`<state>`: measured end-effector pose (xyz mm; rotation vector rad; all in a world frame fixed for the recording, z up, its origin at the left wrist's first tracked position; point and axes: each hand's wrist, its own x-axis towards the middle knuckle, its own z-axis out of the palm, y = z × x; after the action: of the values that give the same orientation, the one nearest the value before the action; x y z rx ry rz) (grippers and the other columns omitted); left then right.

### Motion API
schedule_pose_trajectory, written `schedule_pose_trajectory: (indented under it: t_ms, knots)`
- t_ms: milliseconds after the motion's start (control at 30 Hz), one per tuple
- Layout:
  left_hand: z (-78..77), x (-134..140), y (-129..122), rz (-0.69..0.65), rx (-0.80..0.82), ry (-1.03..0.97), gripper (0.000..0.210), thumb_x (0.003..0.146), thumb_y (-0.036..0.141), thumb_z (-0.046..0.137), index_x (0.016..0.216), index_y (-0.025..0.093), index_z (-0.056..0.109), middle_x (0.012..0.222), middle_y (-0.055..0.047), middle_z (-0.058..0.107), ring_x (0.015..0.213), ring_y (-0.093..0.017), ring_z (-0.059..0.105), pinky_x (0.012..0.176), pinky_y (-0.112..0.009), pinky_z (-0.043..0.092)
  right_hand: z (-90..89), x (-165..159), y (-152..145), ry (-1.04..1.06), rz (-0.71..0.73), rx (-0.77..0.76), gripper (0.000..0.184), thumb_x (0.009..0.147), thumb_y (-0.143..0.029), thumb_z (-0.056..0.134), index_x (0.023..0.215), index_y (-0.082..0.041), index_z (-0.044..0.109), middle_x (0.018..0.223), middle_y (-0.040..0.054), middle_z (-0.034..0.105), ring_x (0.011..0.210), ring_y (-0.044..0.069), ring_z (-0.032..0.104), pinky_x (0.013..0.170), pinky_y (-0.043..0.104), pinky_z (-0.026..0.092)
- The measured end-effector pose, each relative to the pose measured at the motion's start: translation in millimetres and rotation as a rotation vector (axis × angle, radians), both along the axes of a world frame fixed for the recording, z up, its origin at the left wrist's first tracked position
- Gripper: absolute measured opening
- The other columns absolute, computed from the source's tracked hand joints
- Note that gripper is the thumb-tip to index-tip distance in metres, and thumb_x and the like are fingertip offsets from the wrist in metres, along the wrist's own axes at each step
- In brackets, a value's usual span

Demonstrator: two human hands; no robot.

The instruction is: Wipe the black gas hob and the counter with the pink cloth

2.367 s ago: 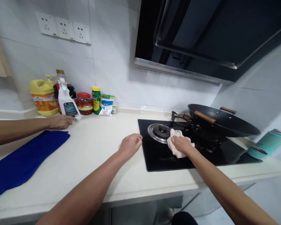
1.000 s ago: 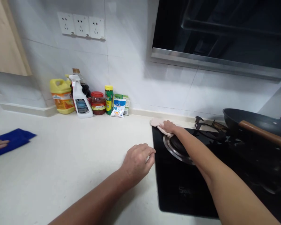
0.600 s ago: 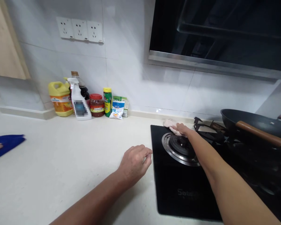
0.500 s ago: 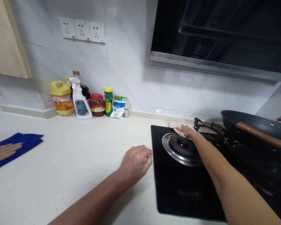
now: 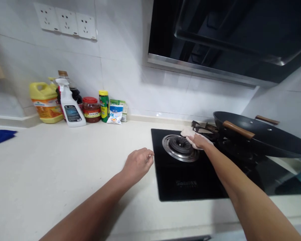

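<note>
My right hand (image 5: 199, 141) presses a pale pinkish-white cloth (image 5: 189, 133) onto the black glass hob (image 5: 175, 192), at the right side of the round burner (image 5: 181, 145). Its fingers are partly hidden in the cloth's folds. Beside the hob's left edge, my left hand (image 5: 138, 164) is loosely curled, thumb against the fingers, with nothing visible in it. A black wok (image 5: 263, 134) with wooden handles sits on the hob's right part. Between it and the cloth lie black pan supports (image 5: 202, 126).
Along the wall stand a yellow jug (image 5: 45, 102), a white spray bottle (image 5: 71, 107), a red-lidded jar (image 5: 91, 110), a green bottle (image 5: 104, 106) and a white packet (image 5: 114, 114). A blue cloth (image 5: 1, 135) lies far left, a fingertip on it. The range hood (image 5: 215, 36) hangs above.
The view has swung right, showing more of the wok. My right hand and the cloth have shifted from behind the burner to its right side. Another person's hand has almost left view.
</note>
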<state>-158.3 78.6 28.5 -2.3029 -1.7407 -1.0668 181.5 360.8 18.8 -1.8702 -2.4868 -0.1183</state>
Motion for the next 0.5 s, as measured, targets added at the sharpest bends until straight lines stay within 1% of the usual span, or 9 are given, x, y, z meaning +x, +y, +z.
schedule_pose_trajectory:
  t_ms: [100, 167, 267, 367, 500]
  knots:
    - [2.0, 0, 0, 0.036, -0.059, -0.016, 0.026, 0.094, 0.019, 0.049, 0.103, 0.023, 0.072, 0.102, -0.002, 0.077, 0.087, -0.02, 0.07, 0.077, -0.034, 0.05, -1.5, 4, -22, -0.025, -0.052, -0.044, 0.045, 0.101, -0.034, 0.048, 0.143, -0.019, 0.055, 0.144, 0.0198, 0.054, 0.135, 0.032, 0.048, 0.111, 0.044, 0.033]
    - [2.8, 0, 0, 0.041, -0.092, -0.038, 0.026, 0.093, 0.02, 0.049, 0.103, 0.023, 0.073, 0.103, -0.002, 0.077, 0.088, -0.021, 0.07, 0.079, -0.034, 0.05, -1.7, 4, -36, -0.017, -0.119, -0.048, 0.049, 0.105, -0.041, 0.037, 0.145, -0.016, 0.052, 0.147, 0.0216, 0.051, 0.138, 0.033, 0.045, 0.112, 0.045, 0.033]
    - [2.5, 1, 1, 0.031, -0.131, -0.071, 0.026, 0.093, 0.021, 0.049, 0.103, 0.023, 0.073, 0.101, -0.002, 0.077, 0.091, -0.021, 0.07, 0.08, -0.034, 0.05, 0.0, 1, -58, 0.018, -0.246, -0.041, 0.065, 0.106, -0.052, 0.022, 0.146, -0.008, 0.047, 0.148, 0.0266, 0.048, 0.137, 0.035, 0.047, 0.109, 0.046, 0.036]
    - [1.7, 3, 1, 0.023, -0.186, -0.081, 0.025, 0.092, 0.023, 0.05, 0.101, 0.024, 0.073, 0.102, -0.002, 0.077, 0.093, -0.021, 0.07, 0.081, -0.034, 0.049, 2.2, -1, -84, 0.049, -0.304, -0.033, 0.067, 0.105, -0.054, 0.021, 0.146, -0.007, 0.046, 0.147, 0.028, 0.049, 0.134, 0.036, 0.05, 0.107, 0.046, 0.037]
    - [2.4, 4, 2, 0.013, -0.219, -0.087, 0.026, 0.091, 0.023, 0.051, 0.102, 0.025, 0.074, 0.104, -0.002, 0.077, 0.094, -0.022, 0.069, 0.083, -0.034, 0.048, 1.7, -6, -128, 0.065, -0.278, -0.022, 0.065, 0.104, -0.052, 0.023, 0.141, -0.006, 0.05, 0.144, 0.0268, 0.052, 0.131, 0.038, 0.052, 0.106, 0.048, 0.037]
